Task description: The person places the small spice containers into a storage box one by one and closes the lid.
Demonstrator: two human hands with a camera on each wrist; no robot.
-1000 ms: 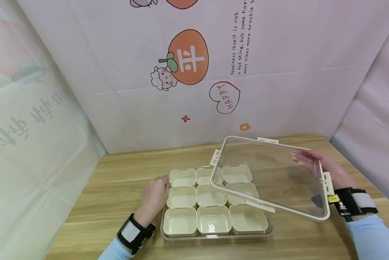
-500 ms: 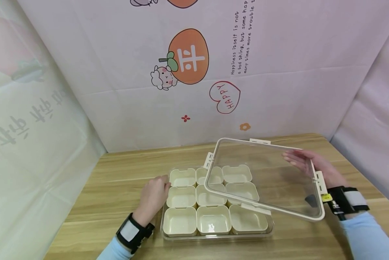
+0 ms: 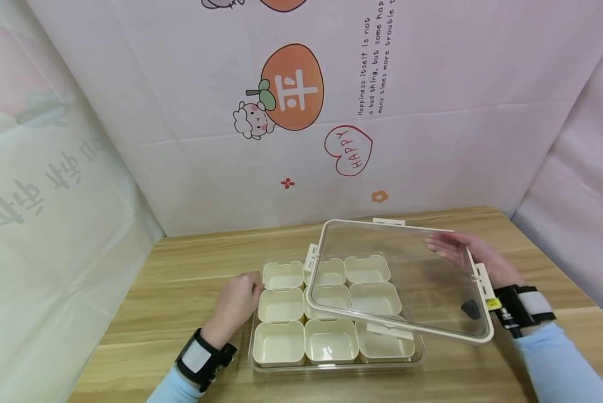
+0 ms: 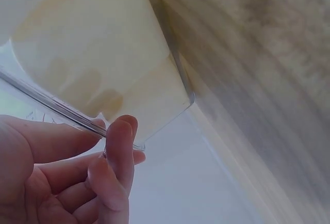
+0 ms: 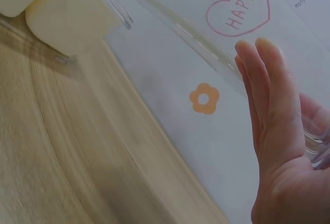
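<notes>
A clear plastic storage box [image 3: 338, 368] holds cream-coloured compartment cups [image 3: 331, 340] in rows. At its left side my left hand [image 3: 236, 305] pinches the clear rim [image 4: 56, 108] between thumb and fingers, as the left wrist view shows. My right hand [image 3: 485, 263] holds a clear lid [image 3: 427, 280] with a white frame and side clips by its right edge. The fingers [image 5: 278, 90] lie straight under the panel, and the thumb is on the other side of the edge. Tilted in the air, the lid overlaps the box's right part in the head view.
The wooden table [image 3: 180, 302] runs back to a white printed cloth [image 3: 221, 184], with more cloth at both sides. Table surface shows to the left and right of the box.
My right hand has carried the lid leftward and slightly lower, so it covers more of the cups in the head view. My left hand has stayed at the box's rim.
</notes>
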